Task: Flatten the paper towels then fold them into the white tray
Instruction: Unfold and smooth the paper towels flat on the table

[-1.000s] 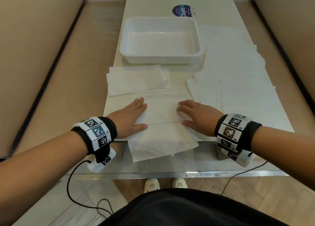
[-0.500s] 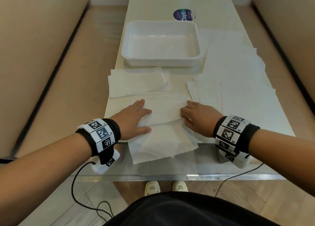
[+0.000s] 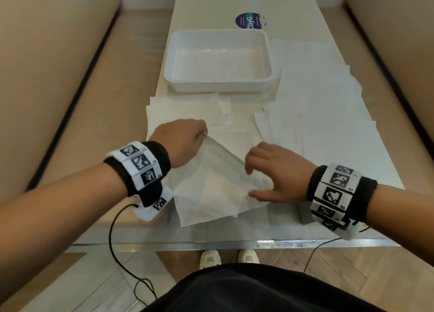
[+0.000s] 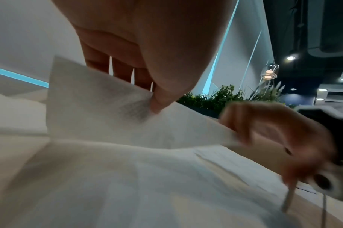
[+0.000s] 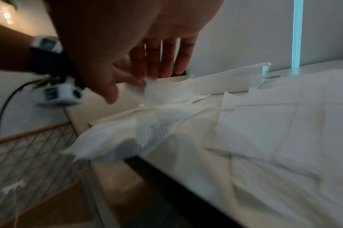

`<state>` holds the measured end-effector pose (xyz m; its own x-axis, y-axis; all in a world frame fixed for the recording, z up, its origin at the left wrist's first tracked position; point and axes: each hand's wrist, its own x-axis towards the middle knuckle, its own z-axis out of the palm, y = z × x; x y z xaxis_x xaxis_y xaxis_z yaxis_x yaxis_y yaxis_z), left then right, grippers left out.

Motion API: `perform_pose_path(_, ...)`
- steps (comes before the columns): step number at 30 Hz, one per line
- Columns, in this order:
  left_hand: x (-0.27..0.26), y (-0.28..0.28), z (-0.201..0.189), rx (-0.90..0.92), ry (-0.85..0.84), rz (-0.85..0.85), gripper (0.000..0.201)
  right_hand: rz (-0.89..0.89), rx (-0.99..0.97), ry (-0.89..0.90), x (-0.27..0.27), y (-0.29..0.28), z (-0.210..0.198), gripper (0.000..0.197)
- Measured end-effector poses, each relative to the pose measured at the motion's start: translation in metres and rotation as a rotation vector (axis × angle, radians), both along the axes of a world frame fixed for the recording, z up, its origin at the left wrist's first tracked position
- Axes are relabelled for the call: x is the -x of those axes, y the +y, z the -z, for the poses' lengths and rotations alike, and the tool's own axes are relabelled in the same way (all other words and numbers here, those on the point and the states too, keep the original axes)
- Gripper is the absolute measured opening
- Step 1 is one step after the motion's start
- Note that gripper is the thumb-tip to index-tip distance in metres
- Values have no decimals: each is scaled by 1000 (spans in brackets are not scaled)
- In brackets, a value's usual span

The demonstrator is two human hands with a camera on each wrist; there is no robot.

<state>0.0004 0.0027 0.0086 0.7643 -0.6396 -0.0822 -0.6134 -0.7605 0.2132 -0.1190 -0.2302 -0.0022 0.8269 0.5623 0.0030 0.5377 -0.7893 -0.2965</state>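
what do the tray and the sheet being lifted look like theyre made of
White tray: looks like moulded plastic, glossy; smooth rounded rim and light glints on its floor. Lifted sheet: thin embossed tissue paper, matte; the left wrist view shows a dotted texture beside the left hand pinching it, and it sags softly, slightly see-through.
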Motion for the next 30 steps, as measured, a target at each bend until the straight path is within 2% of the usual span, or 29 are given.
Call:
perform_pose_path(2, -20, 3, -7, 6, 10, 1, 22, -88, 71, 68, 9, 0, 5, 45)
perform_pose_path(5, -49, 3, -17, 41, 64, -69, 20, -126, 167, 187, 16, -3, 19, 64)
perform_pose_path(7, -65, 1, -24, 62, 92, -112, 20, -148, 219, 188, 15, -4, 28, 70)
perform_pose_path(9, -77, -2, -29, 77, 138, -148, 18, -140, 214, 158, 13, -4, 32, 63)
perform_pose_path(13, -100, 0, -27, 8, 165, -170, 21, -84, 52, 179, 8, -5, 29, 18)
perform_pose_path(18, -120, 9, -10, -119, 142, -180, 24, 16, -57, 224, 6, -7, 22, 35)
perform_pose_path(23, -126, 12, 2, -150, 143, -240, 29, 187, -146, 241, 1, -10, 10, 24)
perform_pose_path(26, -128, 14, 4, -58, 177, -285, 29, 247, -235, 246, -3, -8, 1, 15)
perform_pose_path(30, -128, 14, -3, 150, 292, -255, 19, 266, -218, 269, -11, -7, -3, 13)
